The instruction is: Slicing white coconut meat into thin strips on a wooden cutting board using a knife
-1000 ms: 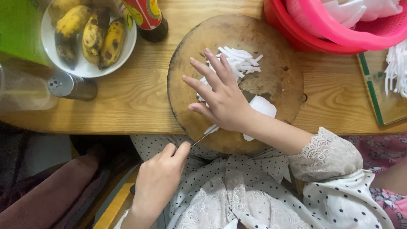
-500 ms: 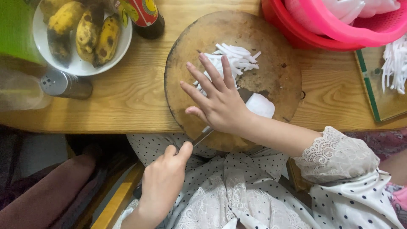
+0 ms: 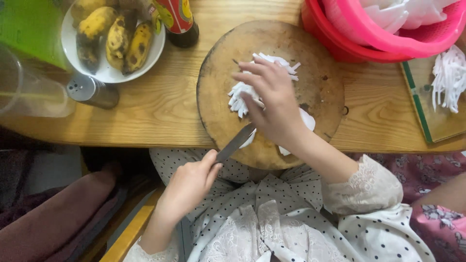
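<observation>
Wooden and round, my cutting board (image 3: 310,53) sits in the middle of the table (image 3: 160,111), and I will tell where everything is from it. Far to the left of the board is a clear plastic cup (image 3: 29,94) lying on its side. Just right of the cup, still left of the board, lies a little metal shaker (image 3: 92,90). Up and left of the board is a white bowl (image 3: 97,73) with spotty yellow bananas (image 3: 121,41) in it. A dark bottle (image 3: 179,22) stands by the board's top left edge.

Below the board's near edge is my left hand (image 3: 187,187). Its fingers are closed tight around the handle of a knife (image 3: 235,143), and the blade pokes up onto the board. On the board, my right hand (image 3: 274,104) is spread open and flat, pressing down on white slices (image 3: 242,92) and a white chunk (image 3: 307,121).

Up and right of the board are pink baskets (image 3: 383,36) with white pieces inside. Far right of the board, a glass tray (image 3: 427,111) holds more white strips (image 3: 449,77).
</observation>
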